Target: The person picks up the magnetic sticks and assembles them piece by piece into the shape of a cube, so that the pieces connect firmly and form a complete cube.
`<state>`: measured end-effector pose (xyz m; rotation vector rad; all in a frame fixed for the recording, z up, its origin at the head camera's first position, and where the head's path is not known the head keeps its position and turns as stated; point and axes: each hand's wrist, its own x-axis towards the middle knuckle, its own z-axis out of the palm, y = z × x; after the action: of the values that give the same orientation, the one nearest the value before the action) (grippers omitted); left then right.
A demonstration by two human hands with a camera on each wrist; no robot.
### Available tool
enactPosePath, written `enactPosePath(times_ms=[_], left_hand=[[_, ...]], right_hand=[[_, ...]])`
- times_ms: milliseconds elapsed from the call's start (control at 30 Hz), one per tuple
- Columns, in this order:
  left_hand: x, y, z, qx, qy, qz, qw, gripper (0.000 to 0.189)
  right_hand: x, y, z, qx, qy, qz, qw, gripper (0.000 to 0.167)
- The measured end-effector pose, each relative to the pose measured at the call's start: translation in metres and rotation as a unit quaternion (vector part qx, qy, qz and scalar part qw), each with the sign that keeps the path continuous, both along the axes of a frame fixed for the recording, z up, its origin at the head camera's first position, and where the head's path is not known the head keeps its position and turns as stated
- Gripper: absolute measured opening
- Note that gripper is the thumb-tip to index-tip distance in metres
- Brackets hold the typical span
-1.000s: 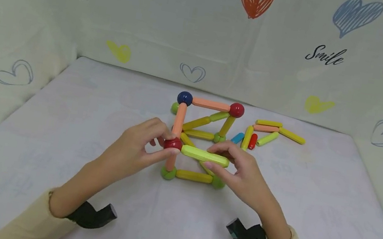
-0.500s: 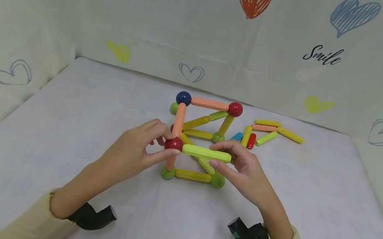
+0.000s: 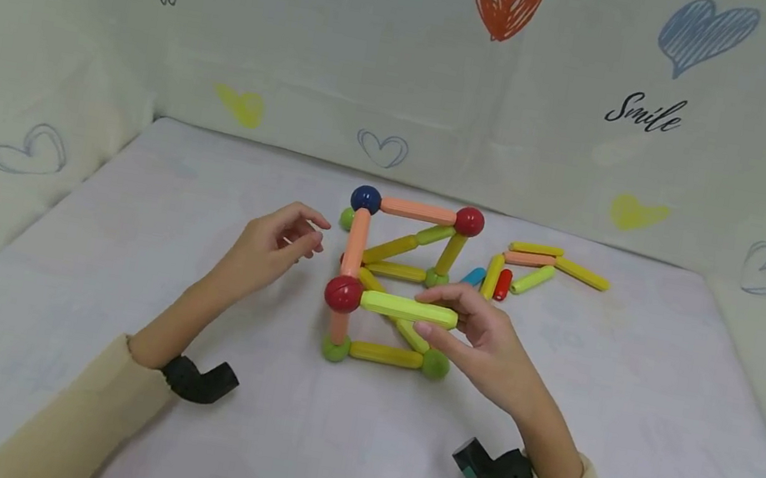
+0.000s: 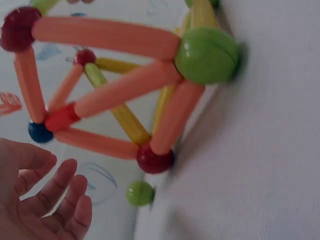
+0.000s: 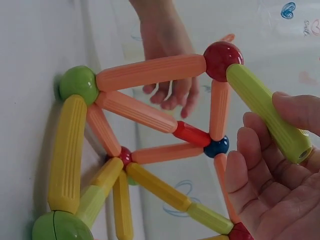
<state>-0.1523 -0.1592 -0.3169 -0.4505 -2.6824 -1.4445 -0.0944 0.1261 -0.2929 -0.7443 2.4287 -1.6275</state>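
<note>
A frame of coloured rods and balls stands mid-table. At its near upper left corner is a red ball (image 3: pixel 343 294), which meets one end of a lime-green rod (image 3: pixel 405 308). My right hand (image 3: pixel 488 337) holds the rod's free end between thumb and fingers, as the right wrist view also shows. To the left of the frame, my left hand (image 3: pixel 276 242) is in the air with loosely bent fingers, holding nothing. A blue ball (image 3: pixel 366 200) and another red ball (image 3: pixel 469 221) top the back side, joined by a salmon rod (image 3: pixel 418 211). Green balls (image 3: pixel 336 349) sit at the base.
Several loose rods, among them a yellow rod (image 3: pixel 582 273), a red rod (image 3: pixel 503 284) and a blue rod (image 3: pixel 474 276), lie right of the frame. A loose-looking green ball (image 4: pixel 140 193) rests behind the frame's left side. A cloth backdrop (image 3: pixel 556 116) rises behind the table.
My left hand has let go of the red ball and moved up and left, away from the frame. My right hand stays at the lime-green rod's end.
</note>
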Motion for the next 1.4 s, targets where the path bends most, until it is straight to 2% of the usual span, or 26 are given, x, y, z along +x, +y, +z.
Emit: enactPosePath(times_ms=[67, 167, 267, 367, 500, 633, 833, 933, 1033, 1267, 1400], left_hand=[[-0.015, -0.004, -0.008, -0.025, -0.038, 0.007, 0.9989, 0.024], [-0.037, -0.007, -0.018, -0.071, -0.098, 0.008, 0.9927, 0.031], [-0.055, -0.009, -0.025, -0.106, -0.15, -0.01, 0.983, 0.041], [-0.068, -0.01, -0.029, -0.124, -0.189, -0.032, 0.9737, 0.053], [-0.081, -0.008, -0.031, -0.136, -0.215, -0.047, 0.9659, 0.063], [-0.091, -0.005, -0.03, -0.153, -0.22, -0.064, 0.9615, 0.062], [-0.104, 0.001, -0.025, -0.206, -0.225, -0.08, 0.9489, 0.061], [-0.109, 0.003, -0.024, -0.232, -0.239, -0.079, 0.9395, 0.06], [-0.111, 0.004, -0.023, -0.247, -0.248, -0.072, 0.9339, 0.057], [-0.112, 0.005, -0.024, -0.259, -0.247, -0.063, 0.9317, 0.051], [-0.111, 0.008, -0.025, -0.274, -0.244, -0.058, 0.9286, 0.055]], right_hand=[[0.0, -0.002, 0.0, 0.001, -0.004, 0.003, 1.0, 0.031], [0.0, -0.003, 0.0, 0.0, -0.008, 0.005, 1.0, 0.031], [0.0, -0.003, 0.0, 0.002, -0.009, 0.004, 0.9999, 0.031], [0.0, -0.003, 0.0, 0.003, -0.008, 0.003, 1.0, 0.031], [-0.001, -0.002, 0.001, 0.002, -0.003, 0.006, 1.0, 0.031], [-0.001, -0.002, 0.0, 0.003, -0.002, 0.008, 1.0, 0.031], [-0.001, -0.002, 0.0, 0.007, -0.005, 0.011, 0.9999, 0.032], [-0.001, -0.002, -0.001, 0.008, -0.005, 0.012, 0.9999, 0.032], [-0.001, -0.001, 0.0, 0.01, -0.007, 0.013, 0.9998, 0.032], [-0.001, -0.001, 0.0, 0.012, -0.01, 0.012, 0.9998, 0.032], [-0.001, 0.0, 0.0, 0.012, -0.013, 0.013, 0.9998, 0.031]])
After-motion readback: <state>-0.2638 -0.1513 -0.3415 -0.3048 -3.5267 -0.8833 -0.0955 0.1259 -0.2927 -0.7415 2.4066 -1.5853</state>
